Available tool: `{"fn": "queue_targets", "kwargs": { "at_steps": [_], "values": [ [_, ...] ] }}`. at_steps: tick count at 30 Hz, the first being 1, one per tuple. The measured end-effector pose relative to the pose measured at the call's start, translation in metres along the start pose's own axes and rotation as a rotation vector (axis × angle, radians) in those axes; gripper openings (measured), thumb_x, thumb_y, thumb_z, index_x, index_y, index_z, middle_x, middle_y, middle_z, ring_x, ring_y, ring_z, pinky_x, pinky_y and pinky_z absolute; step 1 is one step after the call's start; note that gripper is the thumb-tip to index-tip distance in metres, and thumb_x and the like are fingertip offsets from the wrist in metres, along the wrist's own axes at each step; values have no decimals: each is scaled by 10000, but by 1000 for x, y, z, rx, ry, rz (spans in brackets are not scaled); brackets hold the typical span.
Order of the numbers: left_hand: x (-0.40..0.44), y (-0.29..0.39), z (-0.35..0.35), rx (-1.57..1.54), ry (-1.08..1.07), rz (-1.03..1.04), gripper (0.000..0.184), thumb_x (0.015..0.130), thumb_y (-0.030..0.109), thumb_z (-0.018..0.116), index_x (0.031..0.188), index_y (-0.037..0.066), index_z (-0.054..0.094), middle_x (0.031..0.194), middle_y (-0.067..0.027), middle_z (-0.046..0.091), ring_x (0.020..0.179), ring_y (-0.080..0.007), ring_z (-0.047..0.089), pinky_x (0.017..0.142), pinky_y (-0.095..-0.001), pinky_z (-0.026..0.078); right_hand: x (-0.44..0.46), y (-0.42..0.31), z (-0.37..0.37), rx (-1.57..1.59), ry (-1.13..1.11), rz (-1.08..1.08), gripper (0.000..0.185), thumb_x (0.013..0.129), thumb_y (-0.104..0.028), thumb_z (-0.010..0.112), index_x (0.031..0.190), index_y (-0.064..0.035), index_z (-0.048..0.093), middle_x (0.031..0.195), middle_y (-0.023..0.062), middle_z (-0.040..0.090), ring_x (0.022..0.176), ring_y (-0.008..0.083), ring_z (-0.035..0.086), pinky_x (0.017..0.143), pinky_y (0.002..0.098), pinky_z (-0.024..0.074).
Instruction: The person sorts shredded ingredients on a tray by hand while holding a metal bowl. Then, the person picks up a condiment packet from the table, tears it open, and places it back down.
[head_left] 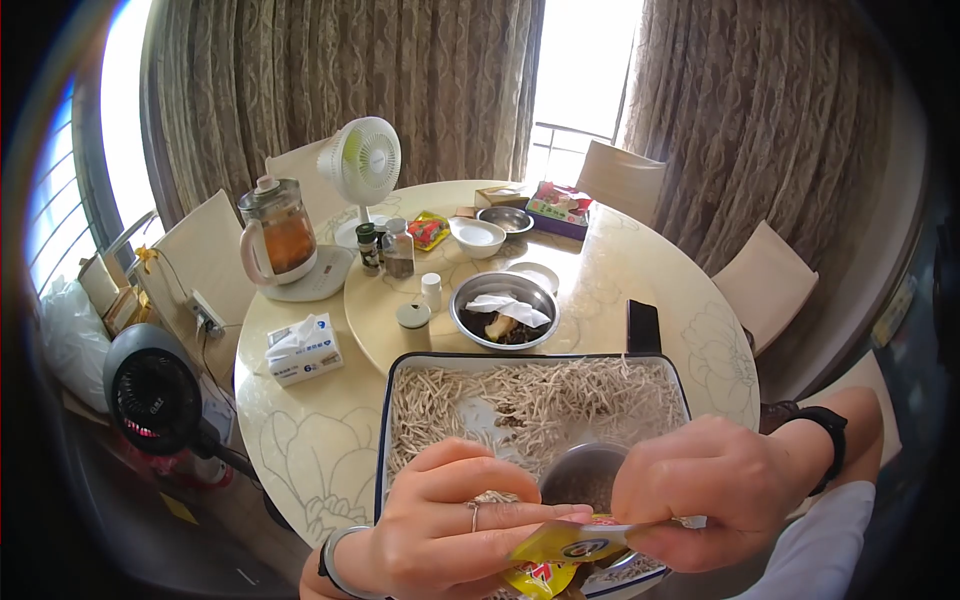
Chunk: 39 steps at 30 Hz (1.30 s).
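Note:
Both my hands grip a yellow printed packet (570, 545) at the near end of the tray. My left hand (455, 520), with a ring and a bracelet, is closed on its left part. The fingers of my right hand (705, 490) pinch the packet's upper right edge. Just behind the packet is a round metal bowl (580, 473), partly covered by my hands. Around it, a white tray with a dark blue rim (384, 440) holds many thin, pale, dry sticks (610, 395) and some dark crumbs. The packet's contents are hidden.
Beyond the tray stand a metal bowl (465, 325) with tissues and dark scraps, a lidded jar (413, 325) and a black phone (643, 327). A tissue pack (303, 350), glass kettle (280, 230) and white fan (365, 160) are leftward. Another fan (155, 390) stands beside the table.

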<state>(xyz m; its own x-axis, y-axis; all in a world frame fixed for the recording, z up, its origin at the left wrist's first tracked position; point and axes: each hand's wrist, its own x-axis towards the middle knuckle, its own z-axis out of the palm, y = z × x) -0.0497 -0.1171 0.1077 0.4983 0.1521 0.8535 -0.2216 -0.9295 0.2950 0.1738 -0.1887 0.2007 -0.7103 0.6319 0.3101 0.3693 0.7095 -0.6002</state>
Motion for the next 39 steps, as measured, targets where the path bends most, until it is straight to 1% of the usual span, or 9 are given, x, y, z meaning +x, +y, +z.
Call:
{"fn": "queue_targets", "kwargs": {
  "at_steps": [5,7,10,15,18,26,28,33,39],
  "values": [
    [6,-3,3,43,81,242,230,694,142,735,895,34,705,900,-53,720,797,-238,646,675,-371,447,-2,-4,1,-67,-15,-41,105,784,6,682,857,28,609,812,123,651,687,266,659,597,327,539],
    [10,22,-3,82,-35,52,336,672,189,747,975,46,728,946,-33,733,802,-216,639,698,-358,441,-2,-8,9,-86,27,-111,104,768,19,668,822,12,579,787,123,614,635,273,618,550,336,504],
    [9,26,-6,96,-83,65,402,657,216,746,1026,55,734,967,-19,739,795,-199,632,717,-350,435,-2,-14,11,-90,59,-154,126,747,10,670,791,-16,555,762,111,583,581,283,581,505,351,474],
    [6,26,-4,137,-17,153,332,697,209,740,997,68,740,972,-23,740,807,-198,634,722,-349,438,-3,-17,12,-89,35,-144,112,739,0,666,763,-19,558,754,114,579,602,279,599,510,352,481],
    [11,38,-11,136,-170,21,316,705,202,734,991,68,740,962,-30,741,816,-198,637,716,-349,439,-3,-20,15,-53,26,-162,111,732,-5,668,744,-22,559,752,115,580,611,277,607,512,349,485],
    [5,24,2,113,164,171,318,675,200,732,959,58,740,945,-38,742,818,-204,637,714,-354,436,1,-18,11,-74,68,-159,120,723,-19,680,755,-29,564,749,87,584,583,255,600,489,331,467],
    [24,30,-20,129,-212,-11,318,667,194,731,953,55,741,954,-37,743,808,-199,627,714,-348,434,4,-16,0,-126,-43,-52,121,775,-12,702,849,15,610,812,125,657,676,259,663,581,313,536],
    [3,-13,-1,146,25,-50,189,634,123,827,786,78,723,738,-4,678,767,-197,662,678,-362,454,8,20,-2,-218,118,-97,128,816,-58,661,847,-35,540,729,83,530,567,264,571,477,365,447],
    [-1,-30,7,150,98,-47,255,617,104,821,845,65,713,817,-20,692,826,-224,654,684,-380,442,10,30,-9,-421,94,-104,123,776,-4,666,844,-8,563,807,120,611,641,284,614,540,349,487]
  ]
}}
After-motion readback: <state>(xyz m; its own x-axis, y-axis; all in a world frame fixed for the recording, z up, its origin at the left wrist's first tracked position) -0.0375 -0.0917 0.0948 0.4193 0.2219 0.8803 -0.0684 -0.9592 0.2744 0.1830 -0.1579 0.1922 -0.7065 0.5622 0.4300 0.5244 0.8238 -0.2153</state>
